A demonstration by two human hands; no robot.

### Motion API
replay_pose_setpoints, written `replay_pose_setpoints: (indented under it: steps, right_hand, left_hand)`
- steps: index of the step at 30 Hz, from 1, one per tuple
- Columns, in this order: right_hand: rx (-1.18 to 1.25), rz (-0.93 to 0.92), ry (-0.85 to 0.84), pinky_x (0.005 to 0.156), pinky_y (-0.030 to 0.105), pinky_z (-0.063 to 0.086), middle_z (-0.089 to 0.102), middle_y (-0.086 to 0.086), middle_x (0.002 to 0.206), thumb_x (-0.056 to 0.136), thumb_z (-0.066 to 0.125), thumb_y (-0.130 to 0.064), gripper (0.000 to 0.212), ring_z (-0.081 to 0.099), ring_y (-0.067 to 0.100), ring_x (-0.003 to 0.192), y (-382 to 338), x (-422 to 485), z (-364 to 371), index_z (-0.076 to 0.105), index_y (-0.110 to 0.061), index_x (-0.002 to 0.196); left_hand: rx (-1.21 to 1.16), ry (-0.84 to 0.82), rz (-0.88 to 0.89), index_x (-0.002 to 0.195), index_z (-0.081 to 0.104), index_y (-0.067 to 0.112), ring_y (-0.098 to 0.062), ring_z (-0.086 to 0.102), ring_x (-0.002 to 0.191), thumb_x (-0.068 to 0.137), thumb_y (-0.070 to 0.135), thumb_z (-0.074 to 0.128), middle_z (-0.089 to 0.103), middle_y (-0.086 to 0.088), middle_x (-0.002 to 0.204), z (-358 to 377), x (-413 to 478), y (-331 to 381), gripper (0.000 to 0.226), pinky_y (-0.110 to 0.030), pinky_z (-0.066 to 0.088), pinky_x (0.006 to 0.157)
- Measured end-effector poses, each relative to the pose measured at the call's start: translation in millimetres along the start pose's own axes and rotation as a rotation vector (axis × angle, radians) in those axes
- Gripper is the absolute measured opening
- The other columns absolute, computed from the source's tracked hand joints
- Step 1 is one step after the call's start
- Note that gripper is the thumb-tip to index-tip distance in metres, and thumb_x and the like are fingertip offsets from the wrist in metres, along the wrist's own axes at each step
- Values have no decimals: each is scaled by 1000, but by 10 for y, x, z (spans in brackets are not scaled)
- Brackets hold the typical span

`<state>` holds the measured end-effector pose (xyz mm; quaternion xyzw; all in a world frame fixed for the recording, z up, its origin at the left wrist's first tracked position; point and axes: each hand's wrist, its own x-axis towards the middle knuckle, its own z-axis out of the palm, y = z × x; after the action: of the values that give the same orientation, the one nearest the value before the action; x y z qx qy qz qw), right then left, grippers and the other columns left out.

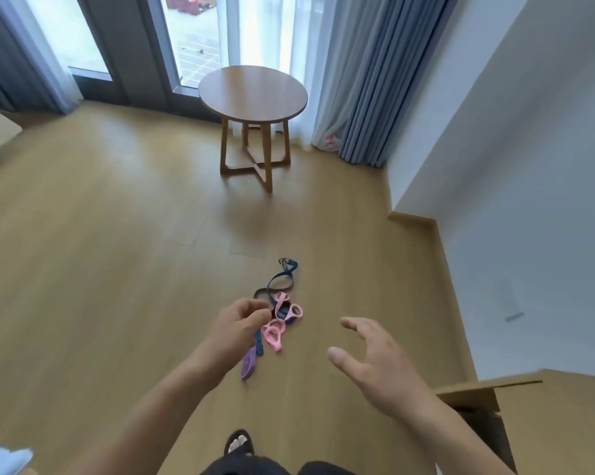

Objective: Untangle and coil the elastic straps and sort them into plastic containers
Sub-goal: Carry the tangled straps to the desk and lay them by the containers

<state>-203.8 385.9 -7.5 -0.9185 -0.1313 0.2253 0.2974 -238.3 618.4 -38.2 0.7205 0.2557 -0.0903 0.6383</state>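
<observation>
Pale wood-plank floor (117, 234), smooth and faintly glossy, across most of the view. Pleated blue-grey curtains (368, 80) beside sheer white ones at the far window. Round brown wooden table (253, 92) on crossed legs, standing before the glass. Open corrugated cardboard box (467, 394) at lower right. Right hand (374, 361) held out palm down, fingers spread and gently bent, gripping nothing, apart from the straps. Left hand (237, 323) with fingers curled in against the thumb, overlapping the left edge of the tangle of elastic straps (282, 317); unclear whether pinching a strand or merely in front of it. Tangle seen against the floor, nearer than the table: flat narrow bands, dark blue loop (282, 282) farthest, pink loops (273, 332) in the middle, purple strip (249, 365) nearest.
</observation>
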Motion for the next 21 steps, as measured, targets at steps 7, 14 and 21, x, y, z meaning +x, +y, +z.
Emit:
replay_pose_setpoints:
  steps: [7, 14, 21]
  right_hand:
    - [13, 77, -146, 101, 22, 36, 46, -16, 137, 90, 60, -48, 57, 43, 0, 120, 224, 1090, 192, 44, -28, 141]
    - [37, 223, -372, 99, 26, 43, 56, -5, 133, 91, 61, -42, 53, 53, 10, 117, 877, 2629, 766, 48, -22, 138]
    - [42, 404, -504, 90, 26, 44, 60, -3, 125, 90, 59, -41, 52, 57, 14, 111, 1874, 3945, 2139, 50, -20, 136]
  left_hand:
    - [0, 70, -165, 107, 67, 17, -8, 61, 86, 98, 16, 55, 68, 2, 99, -82, 918, -89, 15, -19, 48, 64]
    - [-37, 135, -375, 103, 67, 19, -16, 62, 93, 97, 18, 56, 68, -4, 105, 153, 2171, -373, 13, -22, 50, 64]
    - [-50, 157, -597, 99, 67, 11, -22, 54, 79, 92, 13, 56, 65, -7, 93, 462, 3701, -1667, 13, -31, 44, 62]
